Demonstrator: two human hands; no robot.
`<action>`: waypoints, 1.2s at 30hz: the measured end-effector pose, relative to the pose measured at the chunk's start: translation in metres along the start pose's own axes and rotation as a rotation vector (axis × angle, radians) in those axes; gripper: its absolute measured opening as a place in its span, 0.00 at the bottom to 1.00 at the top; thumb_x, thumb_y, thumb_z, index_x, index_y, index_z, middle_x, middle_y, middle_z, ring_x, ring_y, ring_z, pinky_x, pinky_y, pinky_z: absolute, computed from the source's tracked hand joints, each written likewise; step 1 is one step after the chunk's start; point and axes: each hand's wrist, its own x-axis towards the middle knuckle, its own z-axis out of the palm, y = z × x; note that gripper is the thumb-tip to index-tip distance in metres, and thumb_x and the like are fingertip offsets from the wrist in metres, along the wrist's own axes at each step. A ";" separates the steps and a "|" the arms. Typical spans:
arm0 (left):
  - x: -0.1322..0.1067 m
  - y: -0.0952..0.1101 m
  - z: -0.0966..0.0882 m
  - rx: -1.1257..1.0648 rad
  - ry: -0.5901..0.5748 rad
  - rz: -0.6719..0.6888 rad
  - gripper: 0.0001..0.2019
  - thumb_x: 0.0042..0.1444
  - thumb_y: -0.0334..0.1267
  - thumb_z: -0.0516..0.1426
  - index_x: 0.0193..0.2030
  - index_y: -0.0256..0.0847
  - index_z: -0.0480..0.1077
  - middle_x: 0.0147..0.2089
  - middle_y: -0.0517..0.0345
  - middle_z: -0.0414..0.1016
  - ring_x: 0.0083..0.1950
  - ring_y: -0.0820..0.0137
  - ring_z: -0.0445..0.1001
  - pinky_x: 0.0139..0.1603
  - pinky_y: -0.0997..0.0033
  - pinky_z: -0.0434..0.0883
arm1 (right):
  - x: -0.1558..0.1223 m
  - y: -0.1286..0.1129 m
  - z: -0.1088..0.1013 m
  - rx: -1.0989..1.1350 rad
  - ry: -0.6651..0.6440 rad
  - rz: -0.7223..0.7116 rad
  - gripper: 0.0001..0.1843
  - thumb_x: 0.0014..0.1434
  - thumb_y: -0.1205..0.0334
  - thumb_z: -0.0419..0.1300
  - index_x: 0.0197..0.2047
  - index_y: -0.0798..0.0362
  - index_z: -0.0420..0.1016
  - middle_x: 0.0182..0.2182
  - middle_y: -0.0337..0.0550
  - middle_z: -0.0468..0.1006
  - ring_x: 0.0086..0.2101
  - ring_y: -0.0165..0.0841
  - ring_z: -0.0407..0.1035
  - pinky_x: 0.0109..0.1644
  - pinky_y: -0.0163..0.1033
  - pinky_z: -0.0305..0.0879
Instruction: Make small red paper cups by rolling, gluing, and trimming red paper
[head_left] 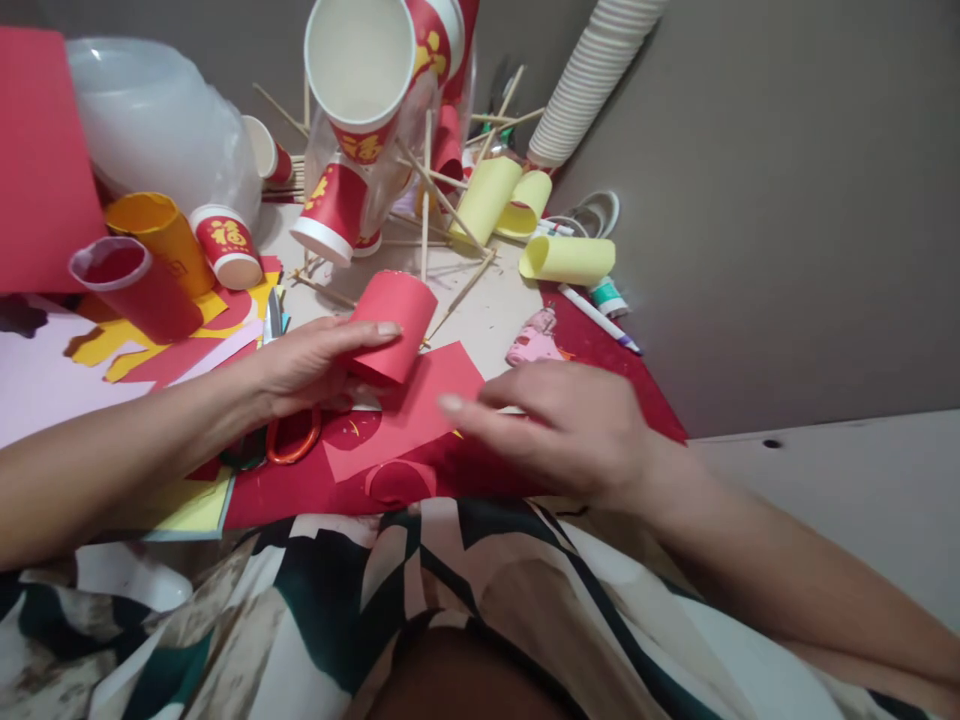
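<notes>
My left hand (307, 365) is closed around a red paper tube (397, 325), its thumb lying along the tube's side. The tube tilts above the table. To its right hovers my right hand (562, 425), smeared by motion, with the thumb pointing toward the tube and the other fingers curled partly out of sight. Below both hands lies a sheet of red paper (435, 400) on a dark red cover (277, 495). A pink glue gun (534, 337) rests just beyond my right hand. Scissors with orange handles (294, 440) lie below my left wrist.
Paper cups (330, 210) hang on a clear support at the back, near joined wooden sticks (425, 210). Yellow paper tubes (568, 260) and a marker (600, 320) lie right. Orange (161, 240) and red tubes (139, 290) stand left among paper scraps. A wall (787, 220) bounds the right.
</notes>
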 end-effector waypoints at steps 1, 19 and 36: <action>0.000 0.000 0.003 -0.140 -0.048 -0.107 0.16 0.50 0.53 0.68 0.35 0.43 0.76 0.33 0.52 0.81 0.31 0.63 0.81 0.34 0.62 0.81 | 0.009 -0.003 0.003 0.006 0.012 -0.121 0.19 0.69 0.70 0.53 0.56 0.44 0.77 0.28 0.36 0.78 0.28 0.31 0.70 0.31 0.37 0.60; -0.014 -0.022 -0.024 0.202 0.053 -0.030 0.22 0.51 0.60 0.64 0.36 0.41 0.75 0.32 0.51 0.80 0.31 0.64 0.78 0.32 0.65 0.72 | 0.015 0.017 -0.002 0.522 0.243 0.647 0.05 0.60 0.66 0.68 0.37 0.45 0.80 0.28 0.38 0.81 0.25 0.33 0.74 0.28 0.40 0.71; 0.008 -0.029 -0.021 1.319 -0.061 0.177 0.10 0.61 0.34 0.53 0.39 0.41 0.76 0.42 0.54 0.80 0.42 0.64 0.76 0.33 0.68 0.56 | -0.006 -0.020 0.020 0.398 0.048 0.570 0.08 0.59 0.70 0.68 0.36 0.46 0.79 0.28 0.32 0.82 0.25 0.28 0.74 0.29 0.33 0.68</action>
